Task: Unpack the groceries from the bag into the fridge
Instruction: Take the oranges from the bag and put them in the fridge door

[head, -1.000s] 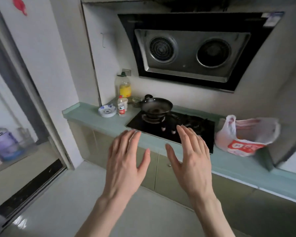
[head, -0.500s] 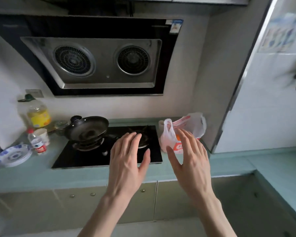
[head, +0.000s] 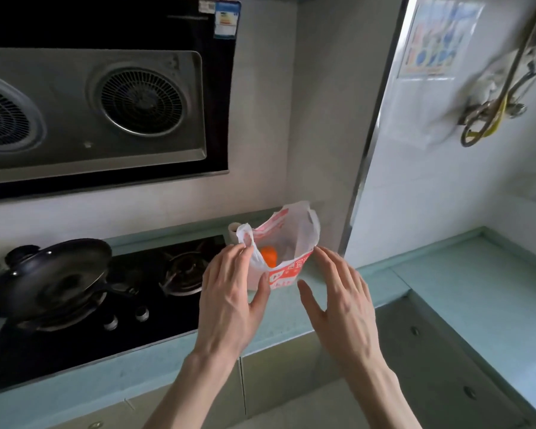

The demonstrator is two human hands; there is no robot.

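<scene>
A pale green worktop (head: 446,292) is carrying a white-and-red plastic bag (head: 287,243) beside the gas hob (head: 106,305), an orange item (head: 269,257) showing inside. Left hand (head: 229,305) and right hand (head: 344,308) are flanking it, each grip spread open, left fingertips (head: 242,250) touching its rim.

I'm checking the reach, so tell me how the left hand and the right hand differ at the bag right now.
The left hand has its fingertips at the near-left handle of the bag; the right hand is beside the bag's right side, contact unclear. The left hand's fingers lie closer together, the right hand's are more spread. Both hands are open, palms down, holding nothing.
</scene>
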